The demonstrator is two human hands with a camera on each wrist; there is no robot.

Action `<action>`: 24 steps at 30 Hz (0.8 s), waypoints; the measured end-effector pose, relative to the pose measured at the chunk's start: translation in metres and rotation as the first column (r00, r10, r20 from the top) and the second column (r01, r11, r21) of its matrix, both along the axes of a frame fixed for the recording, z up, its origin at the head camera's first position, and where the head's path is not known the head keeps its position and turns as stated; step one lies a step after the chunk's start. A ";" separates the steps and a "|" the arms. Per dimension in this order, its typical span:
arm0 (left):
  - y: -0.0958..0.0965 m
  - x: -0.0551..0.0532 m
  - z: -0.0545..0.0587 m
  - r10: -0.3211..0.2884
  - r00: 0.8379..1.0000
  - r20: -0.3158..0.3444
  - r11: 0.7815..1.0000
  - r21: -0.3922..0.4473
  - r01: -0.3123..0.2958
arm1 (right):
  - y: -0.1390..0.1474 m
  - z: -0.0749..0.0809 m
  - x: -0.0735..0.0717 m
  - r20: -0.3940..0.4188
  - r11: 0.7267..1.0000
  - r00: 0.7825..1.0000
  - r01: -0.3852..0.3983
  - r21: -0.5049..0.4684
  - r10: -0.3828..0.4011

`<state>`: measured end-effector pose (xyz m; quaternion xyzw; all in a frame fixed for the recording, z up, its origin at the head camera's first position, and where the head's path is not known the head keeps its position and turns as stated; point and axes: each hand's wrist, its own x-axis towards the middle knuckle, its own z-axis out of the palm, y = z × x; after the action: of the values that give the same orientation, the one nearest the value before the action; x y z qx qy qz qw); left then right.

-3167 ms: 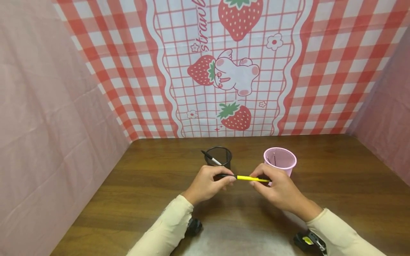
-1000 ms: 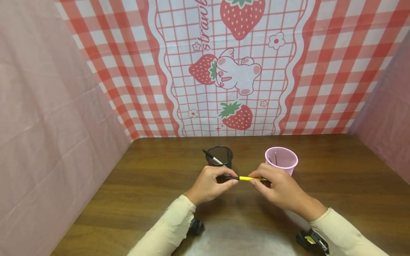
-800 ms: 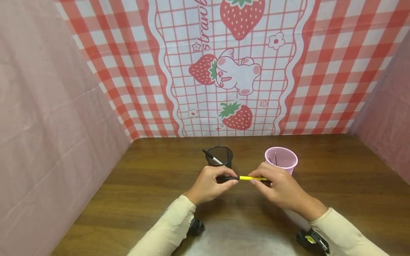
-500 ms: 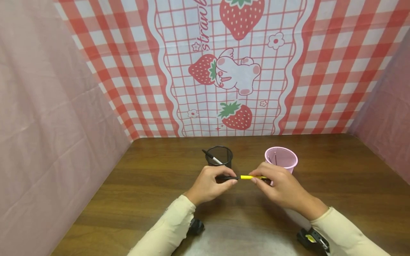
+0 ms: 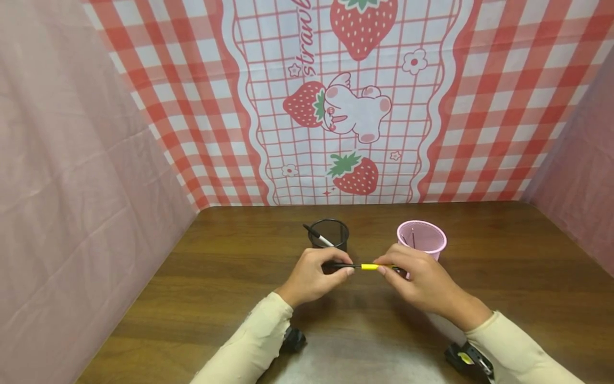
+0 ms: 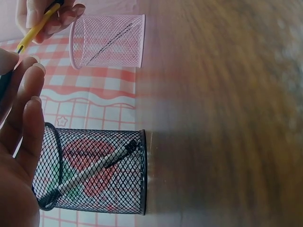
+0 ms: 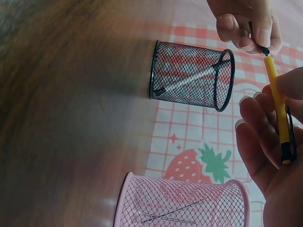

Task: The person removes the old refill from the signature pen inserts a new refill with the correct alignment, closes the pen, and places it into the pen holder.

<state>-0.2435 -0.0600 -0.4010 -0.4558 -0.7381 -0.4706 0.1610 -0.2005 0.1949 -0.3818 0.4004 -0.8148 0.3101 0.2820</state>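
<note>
A yellow pen barrel [image 5: 369, 266] with a black clip lies level between my hands, above the table. My right hand [image 5: 424, 280] pinches it between thumb and fingers; its black rear end shows near the palm in the right wrist view. My left hand [image 5: 312, 277] pinches the pen's black front section [image 5: 336, 265], mostly hidden by the fingers. A thin dark piece bridges the short space between that section and the barrel. Behind my left hand stands a black mesh pen holder [image 5: 338, 233] with a black-and-white pen [image 5: 320, 236] leaning in it.
A pink mesh pen holder [image 5: 431, 238] stands behind my right hand, with thin dark sticks [image 5: 413, 238] inside. Pink cloth [image 5: 81, 186] hangs at the sides, and a strawberry-print checked cloth [image 5: 192, 106] closes the back of the brown wooden table [image 5: 192, 298].
The black front section has drawn slightly left from the yellow barrel, and a thin dark piece now shows between them. Both hands stay nearly in place, and the pen holders have not moved.
</note>
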 end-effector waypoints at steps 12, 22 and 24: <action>0.000 0.001 0.001 0.006 1.000 0.006 1.000 0.008 -0.006 | 0.002 0.002 0.001 -0.025 1.000 1.000 0.016 0.007 -0.016; -0.002 0.001 0.002 0.025 0.999 0.036 1.000 0.016 -0.026 | 0.004 0.003 0.000 -0.029 1.000 0.999 0.024 0.009 -0.024; -0.002 0.001 0.002 0.027 0.999 0.038 0.999 0.019 -0.027 | 0.004 0.003 0.000 -0.033 1.000 0.999 0.029 0.009 -0.029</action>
<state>-0.2425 -0.0622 -0.3988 -0.4353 -0.7426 -0.4839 0.1578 -0.2006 0.1991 -0.3787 0.3949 -0.8172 0.2956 0.2981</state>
